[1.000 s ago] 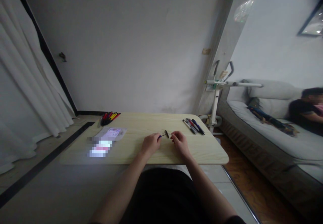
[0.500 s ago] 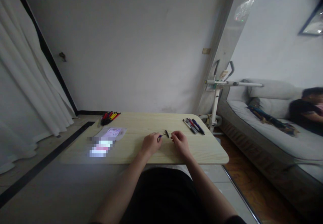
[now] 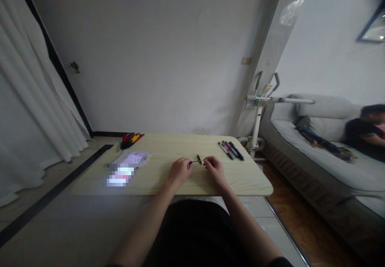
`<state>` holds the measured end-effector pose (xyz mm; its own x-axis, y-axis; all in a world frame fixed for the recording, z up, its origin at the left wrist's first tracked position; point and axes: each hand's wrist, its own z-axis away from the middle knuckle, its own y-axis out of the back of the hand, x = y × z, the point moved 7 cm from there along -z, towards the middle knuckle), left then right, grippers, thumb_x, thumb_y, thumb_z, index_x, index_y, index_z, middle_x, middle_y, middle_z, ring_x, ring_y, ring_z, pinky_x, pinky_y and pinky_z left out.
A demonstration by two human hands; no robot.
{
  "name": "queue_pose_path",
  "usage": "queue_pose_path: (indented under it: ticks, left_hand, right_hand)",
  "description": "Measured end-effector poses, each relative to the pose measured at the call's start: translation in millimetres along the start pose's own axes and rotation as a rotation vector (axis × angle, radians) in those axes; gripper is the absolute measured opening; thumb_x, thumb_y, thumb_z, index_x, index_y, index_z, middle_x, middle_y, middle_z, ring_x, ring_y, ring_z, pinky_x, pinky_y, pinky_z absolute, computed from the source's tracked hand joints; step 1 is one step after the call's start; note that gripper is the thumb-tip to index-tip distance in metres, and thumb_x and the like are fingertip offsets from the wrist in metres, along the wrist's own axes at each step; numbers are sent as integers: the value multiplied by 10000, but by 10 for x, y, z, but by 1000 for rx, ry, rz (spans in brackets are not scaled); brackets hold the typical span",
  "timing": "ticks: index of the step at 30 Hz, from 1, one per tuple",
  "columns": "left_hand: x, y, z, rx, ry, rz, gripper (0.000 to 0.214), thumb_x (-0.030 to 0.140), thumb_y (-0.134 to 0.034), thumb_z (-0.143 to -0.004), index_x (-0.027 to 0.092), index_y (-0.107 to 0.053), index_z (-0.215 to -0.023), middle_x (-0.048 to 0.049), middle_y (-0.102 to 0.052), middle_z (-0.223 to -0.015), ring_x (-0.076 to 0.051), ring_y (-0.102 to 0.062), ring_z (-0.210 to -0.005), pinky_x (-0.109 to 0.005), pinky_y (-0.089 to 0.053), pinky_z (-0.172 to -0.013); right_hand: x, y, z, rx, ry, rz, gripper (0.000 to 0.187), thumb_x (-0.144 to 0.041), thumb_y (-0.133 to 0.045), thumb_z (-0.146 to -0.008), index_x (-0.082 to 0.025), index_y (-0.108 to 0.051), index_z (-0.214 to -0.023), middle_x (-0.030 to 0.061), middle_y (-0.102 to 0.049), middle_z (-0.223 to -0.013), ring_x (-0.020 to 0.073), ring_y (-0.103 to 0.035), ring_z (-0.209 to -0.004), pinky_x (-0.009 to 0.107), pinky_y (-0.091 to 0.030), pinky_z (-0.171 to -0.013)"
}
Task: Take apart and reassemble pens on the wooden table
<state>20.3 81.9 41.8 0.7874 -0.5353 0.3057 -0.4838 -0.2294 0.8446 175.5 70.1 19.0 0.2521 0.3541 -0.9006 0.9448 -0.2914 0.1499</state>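
Observation:
My left hand (image 3: 180, 169) is closed in a pinch over the table, gripping one end of a slim pen refill (image 3: 195, 162) with a dark blue part by the fingertips. The refill runs sideways to my right hand (image 3: 214, 168), whose thumb and forefinger are pinched at its paler end; the exact contact there is too small to make out. Just behind the refill, between both hands, is a short black pen part (image 3: 199, 157). Beyond my right hand lies a group of several pens (image 3: 231, 150), in black, grey, red and blue, side by side.
The light wooden table (image 3: 168, 144) bears a bunch of red, yellow and black pens (image 3: 131, 140) at its far left corner. Nearer lie a clear plastic packet (image 3: 143, 158) and a bright, blurred-out phone-like screen (image 3: 120, 176). A person (image 3: 365, 132) is on the grey sofa (image 3: 331, 106) at right.
The refill between my hands now lies more level and reaches closer to my right fingertips. Both hands stay almost in place.

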Motion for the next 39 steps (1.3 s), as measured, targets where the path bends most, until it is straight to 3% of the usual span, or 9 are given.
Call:
queue_pose_path:
  ticks: [22, 29, 39]
  left_hand:
    - [-29, -43, -7, 4, 23, -32, 136, 225, -486, -773, 176, -613, -772, -54, -616, -820, -152, -540, -770, -254, -392, -708]
    - [-16, -42, -4, 45, -37, 0, 122, 210, -481, -770, 176, -598, -768, -51, -613, -802, -155, -543, -760, -259, -395, -705]
    - [13, -6, 9, 61, -32, 22, 126, 196, -470, -769, 196, -558, -860, -34, -609, -797, -148, -556, -743, -243, -402, -681]
  right_hand:
    - [-19, 3, -6, -3, 24, 61, 235, -364, -528, -726, -147, -612, -762, 53, -625, -698, 165, -553, -640, 263, -417, -582]
    - [-35, -9, -6, -19, 26, 95, 228, -354, -532, -723, -148, -620, -765, 53, -627, -701, 166, -555, -649, 262, -417, -594]
    - [-57, -18, 5, -19, 11, 81, 232, -362, -534, -715, -153, -626, -755, 55, -638, -708, 168, -561, -653, 266, -418, -607]
